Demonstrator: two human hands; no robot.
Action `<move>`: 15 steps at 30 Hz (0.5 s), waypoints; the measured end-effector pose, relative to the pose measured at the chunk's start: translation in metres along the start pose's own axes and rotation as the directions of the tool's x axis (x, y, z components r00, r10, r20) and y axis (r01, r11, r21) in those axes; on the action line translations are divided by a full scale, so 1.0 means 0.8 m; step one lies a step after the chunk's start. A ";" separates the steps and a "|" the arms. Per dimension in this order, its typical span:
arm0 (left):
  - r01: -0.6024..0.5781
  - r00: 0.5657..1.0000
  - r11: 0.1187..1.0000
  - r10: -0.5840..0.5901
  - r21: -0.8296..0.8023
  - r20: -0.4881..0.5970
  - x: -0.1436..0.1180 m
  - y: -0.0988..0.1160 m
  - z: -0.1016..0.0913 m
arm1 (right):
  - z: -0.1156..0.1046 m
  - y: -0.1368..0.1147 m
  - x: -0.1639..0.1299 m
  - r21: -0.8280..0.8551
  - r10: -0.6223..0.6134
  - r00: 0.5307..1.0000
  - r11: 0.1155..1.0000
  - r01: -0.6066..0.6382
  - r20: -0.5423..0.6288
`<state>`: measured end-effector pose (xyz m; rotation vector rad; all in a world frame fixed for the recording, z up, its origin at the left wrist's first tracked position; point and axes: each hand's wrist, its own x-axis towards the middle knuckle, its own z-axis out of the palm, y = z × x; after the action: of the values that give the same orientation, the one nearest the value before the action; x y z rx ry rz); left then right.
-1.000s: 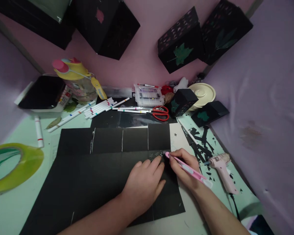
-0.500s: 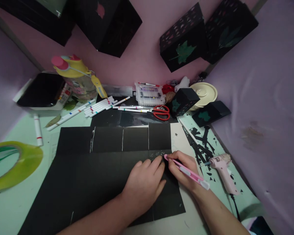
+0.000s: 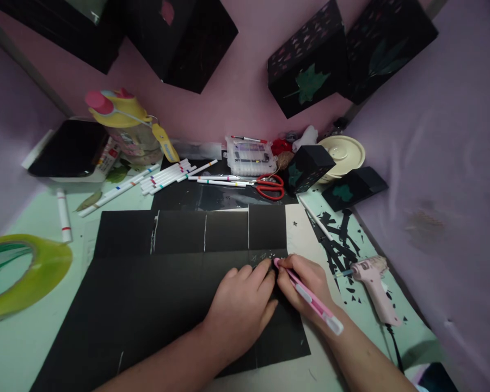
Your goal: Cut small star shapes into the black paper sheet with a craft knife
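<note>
Knife point(image 3: 308, 294) tail swung lower in right hand point(image 3: 306, 283); left hand point(image 3: 239, 310) unmoved on black card point(image 3: 147, 294)

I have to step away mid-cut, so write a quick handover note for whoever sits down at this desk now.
Left hand: flat on the big black paper sheet, pinning it beside the cut.
Right hand: shut on the slim pink craft knife, tip down on the sheet's far right part.
Done: a few small star-like cutouts show just beyond the fingers.
Left: the rest of the sheet shows no cutouts.
Nearby: pink glue gun to the right, red-handled scissors and white marker pens at the back.
</note>
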<state>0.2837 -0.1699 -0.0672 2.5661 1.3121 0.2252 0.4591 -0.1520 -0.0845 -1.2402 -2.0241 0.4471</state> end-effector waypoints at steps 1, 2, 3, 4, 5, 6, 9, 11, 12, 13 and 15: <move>0.000 1.000 1.000 0.000 -0.001 0.002 0.000 0.000 0.000 | 0.000 -0.001 0.000 0.013 0.020 1.000 1.000 -0.020 -0.002; 0.000 1.000 1.000 0.000 -0.004 0.004 0.000 0.000 -0.001 | 0.000 -0.002 0.001 0.025 0.039 0.999 0.999 -0.039 -0.004; 0.002 1.000 1.000 -0.002 -0.006 0.006 0.001 0.000 -0.001 | -0.001 -0.003 0.001 0.033 0.053 0.999 0.998 -0.053 -0.007; 0.004 1.000 1.000 -0.004 -0.010 0.009 0.001 0.000 -0.001 | -0.002 -0.004 0.001 0.038 0.062 0.998 0.997 -0.062 -0.007; 0.005 1.000 1.000 -0.005 -0.014 0.009 0.001 0.000 -0.001 | -0.002 -0.005 0.001 0.039 0.070 0.998 0.997 -0.070 -0.005; 0.005 1.000 1.000 -0.005 -0.017 0.007 0.001 0.000 -0.001 | -0.003 -0.005 0.002 0.040 0.077 0.997 0.996 -0.077 -0.002; 0.003 1.000 1.000 -0.003 -0.020 0.002 0.001 0.000 0.000 | -0.004 -0.007 0.002 0.044 0.091 0.996 0.995 -0.091 0.000; 0.003 1.000 1.000 -0.003 -0.018 -0.004 0.001 0.000 0.001 | -0.004 -0.007 0.002 0.048 0.089 0.996 0.995 -0.089 0.002; 0.002 1.000 1.000 -0.002 -0.017 -0.007 0.001 0.000 0.001 | -0.004 -0.007 0.001 0.051 0.084 0.996 0.995 -0.084 0.004; 0.000 1.000 1.000 0.000 -0.016 -0.011 0.001 0.000 0.002 | -0.004 -0.007 0.001 0.052 0.078 0.997 0.996 -0.079 0.008; -0.004 1.000 1.000 0.004 -0.013 -0.014 0.001 0.001 0.003 | -0.003 -0.006 0.001 0.050 0.067 0.998 0.996 -0.068 0.011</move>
<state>0.2851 -0.1700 -0.0690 2.5605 1.3061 0.2520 0.4577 -0.1540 -0.0794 -1.2807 -1.9709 0.5338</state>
